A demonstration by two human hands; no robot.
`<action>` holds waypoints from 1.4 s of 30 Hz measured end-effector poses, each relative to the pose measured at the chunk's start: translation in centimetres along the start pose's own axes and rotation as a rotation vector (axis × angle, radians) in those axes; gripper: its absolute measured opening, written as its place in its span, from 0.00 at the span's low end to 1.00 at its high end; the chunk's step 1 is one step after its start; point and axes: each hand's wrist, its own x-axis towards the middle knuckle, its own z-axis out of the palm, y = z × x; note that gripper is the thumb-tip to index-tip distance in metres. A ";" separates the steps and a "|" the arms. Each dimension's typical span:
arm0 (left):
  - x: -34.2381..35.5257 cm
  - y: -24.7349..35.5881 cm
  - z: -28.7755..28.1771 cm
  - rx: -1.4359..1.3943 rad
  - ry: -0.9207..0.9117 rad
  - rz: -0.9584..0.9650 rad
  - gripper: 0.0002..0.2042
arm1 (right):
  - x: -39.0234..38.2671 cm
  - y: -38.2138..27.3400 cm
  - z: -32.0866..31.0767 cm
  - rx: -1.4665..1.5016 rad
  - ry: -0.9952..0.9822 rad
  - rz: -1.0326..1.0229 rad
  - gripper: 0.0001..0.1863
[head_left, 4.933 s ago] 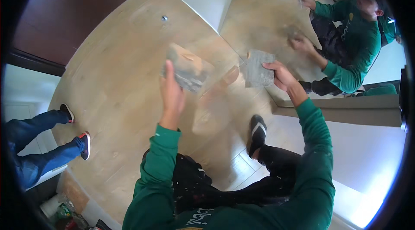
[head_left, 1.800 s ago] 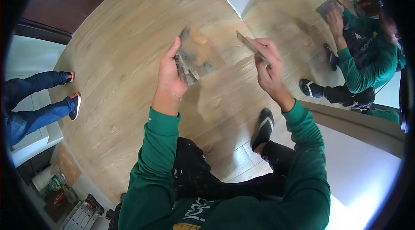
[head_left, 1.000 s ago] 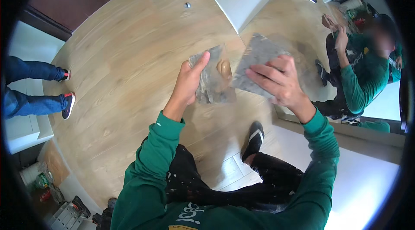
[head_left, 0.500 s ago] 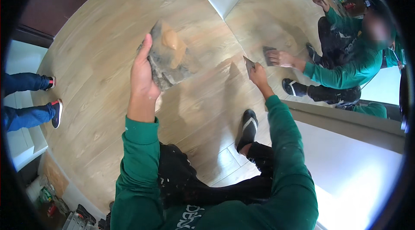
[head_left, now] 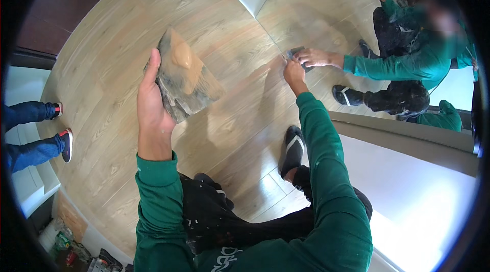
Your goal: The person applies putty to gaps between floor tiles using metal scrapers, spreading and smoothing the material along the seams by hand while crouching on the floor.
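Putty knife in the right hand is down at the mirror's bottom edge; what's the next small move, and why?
Probably draw the right hand along the seam where the wood floor meets the mirror. Its blade already touches that line, while the left hand holds the board with a putty blob raised, untouched.

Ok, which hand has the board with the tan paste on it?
The left hand, raised, grips the board carrying the paste; the right hand reaches to the mirror.
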 end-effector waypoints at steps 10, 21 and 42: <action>-0.2 -0.1 0.2 0.018 0.006 0.014 0.22 | 0.5 -0.7 1.2 -0.026 -0.006 0.001 0.13; 0.5 0.1 0.0 0.023 0.039 -0.001 0.22 | -6.5 -6.8 3.7 0.094 -0.033 -0.244 0.09; 1.1 -0.5 -0.4 -0.031 -0.035 -0.041 0.20 | -2.7 -3.6 3.4 0.140 -0.007 -0.141 0.12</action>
